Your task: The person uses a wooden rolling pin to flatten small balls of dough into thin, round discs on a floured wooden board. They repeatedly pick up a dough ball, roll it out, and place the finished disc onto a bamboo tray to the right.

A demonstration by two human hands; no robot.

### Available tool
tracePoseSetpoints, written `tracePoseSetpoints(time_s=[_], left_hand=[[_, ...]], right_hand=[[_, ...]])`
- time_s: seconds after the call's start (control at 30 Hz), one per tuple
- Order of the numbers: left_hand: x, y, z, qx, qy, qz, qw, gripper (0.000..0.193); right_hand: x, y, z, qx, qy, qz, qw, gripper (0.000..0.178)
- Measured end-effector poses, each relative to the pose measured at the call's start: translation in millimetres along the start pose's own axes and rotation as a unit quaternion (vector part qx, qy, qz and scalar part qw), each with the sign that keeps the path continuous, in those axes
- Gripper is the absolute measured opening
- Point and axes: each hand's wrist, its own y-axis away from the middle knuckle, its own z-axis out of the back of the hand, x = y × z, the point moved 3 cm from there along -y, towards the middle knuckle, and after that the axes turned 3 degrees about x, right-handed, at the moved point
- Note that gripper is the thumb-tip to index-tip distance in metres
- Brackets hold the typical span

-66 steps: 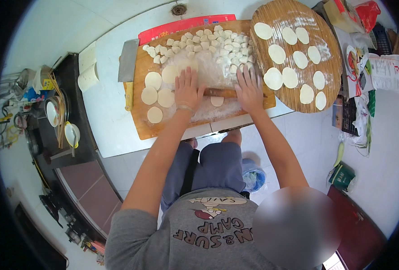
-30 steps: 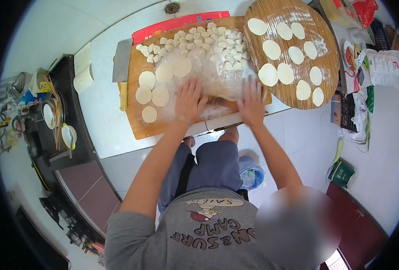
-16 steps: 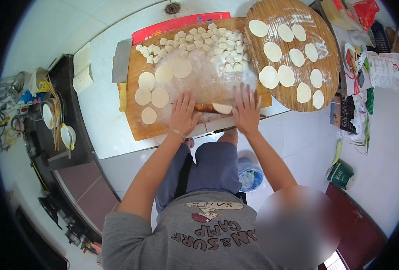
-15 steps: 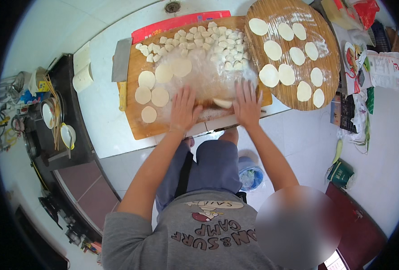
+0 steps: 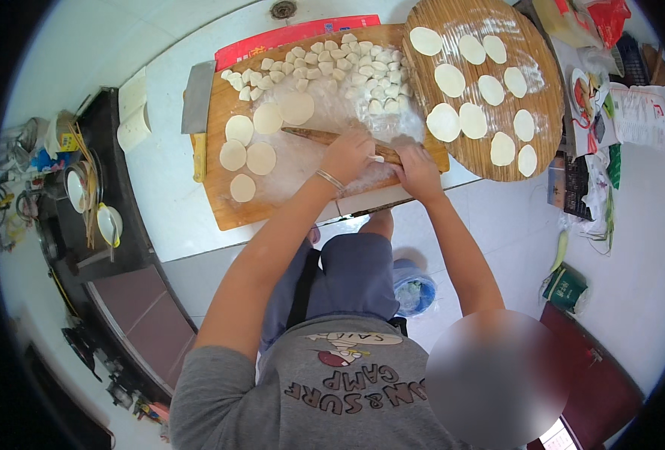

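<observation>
A dark wooden rolling pin (image 5: 308,134) lies slantwise over the floured board, its far end toward the left. My left hand (image 5: 353,152) is closed over the pin's middle, its fingers partly hidden. Just right of it shows the pale edge of a small piece of dough (image 5: 377,158), mostly covered by hand and pin. My right hand (image 5: 419,169) curls over the pin's near right end. Left of my hands lie several flat round dough wrappers (image 5: 261,159). Many small cut dough pieces (image 5: 325,60) are heaped along the board's far side.
The wooden board (image 5: 224,214) rests on a white counter. A cleaver (image 5: 198,97) lies at its left edge, a red package (image 5: 302,36) behind it. To the right, a round wooden board (image 5: 460,161) overlaps it, bearing several wrappers. A lined bin (image 5: 415,292) stands on the floor.
My hands lay flat and apart at the board's near edge, with dough between them. Now my left hand has moved right and closed over the pin, which slants; my right hand has curled.
</observation>
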Motion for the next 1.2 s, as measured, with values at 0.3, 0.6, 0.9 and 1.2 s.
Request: tracePoseSetpoints(time_s=[0.3, 0.6, 0.9, 1.2], left_hand=[[-13.6, 41.4, -3.0, -0.078, 0.208, 0.334, 0.916, 0.022], [2.8, 97.9, 25.4, -0.099, -0.133, 0.191, 0.967, 0.056], [40.8, 40.8, 21.9, -0.013, -0.167, 0.206, 0.964, 0.067], [16.2, 50.7, 30.3, -0.081, -0.136, 0.25, 0.955, 0.074]], right_hand=[[-10.1, 18.0, 14.0, 0.008, -0.239, -0.173, 0.955, 0.03], [14.4, 24.9, 3.7, 0.139, -0.038, -0.084, 0.986, 0.044], [5.8, -13.6, -4.4, -0.045, 0.132, -0.077, 0.987, 0.069], [8.3, 6.1, 0.2, 0.009, 0.022, -0.016, 1.0, 0.035]])
